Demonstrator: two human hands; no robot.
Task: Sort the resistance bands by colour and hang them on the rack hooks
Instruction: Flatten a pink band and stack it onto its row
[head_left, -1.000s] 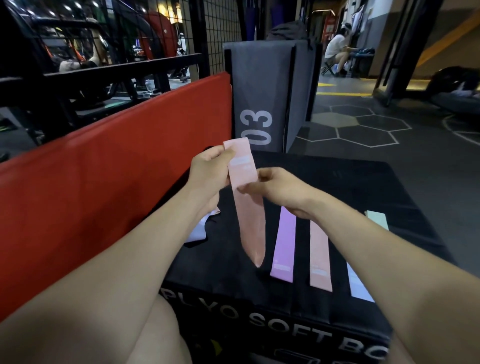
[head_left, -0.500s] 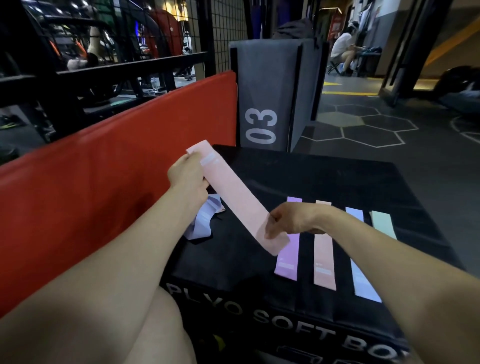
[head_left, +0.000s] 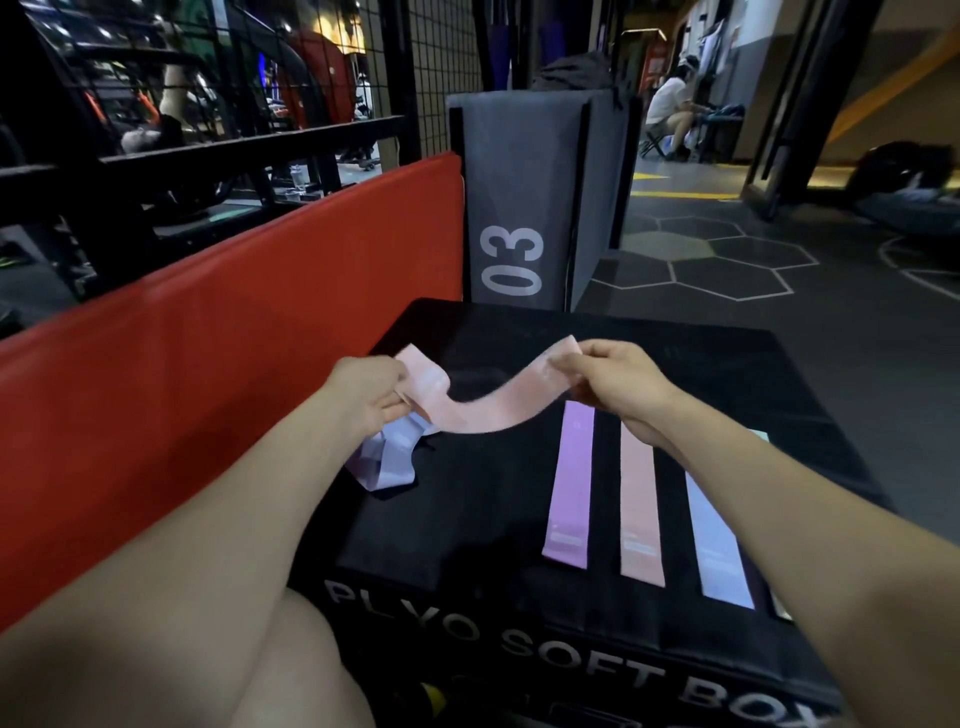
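Fingers (head_left: 563, 364) of the right hand (head_left: 615, 382) pinch one end of the pink band (head_left: 488, 408); the left hand (head_left: 371, 397) grips the other at 9 o'clock. Both forearms reach forward, the band sagging between them above the box (head_left: 649, 338). Beyond, at 12 o'clock, stands a grey pad (head_left: 519, 208).

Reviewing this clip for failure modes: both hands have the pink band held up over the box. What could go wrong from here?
1. The pink band sags between the left hand and right hand; lowered carelessly, it may land twisted or across the purple band.
2. The left hand sits right above the crumpled lavender band, which could be dragged off the plyo box.
3. A peach band already lies there; similar tones invite missorting.
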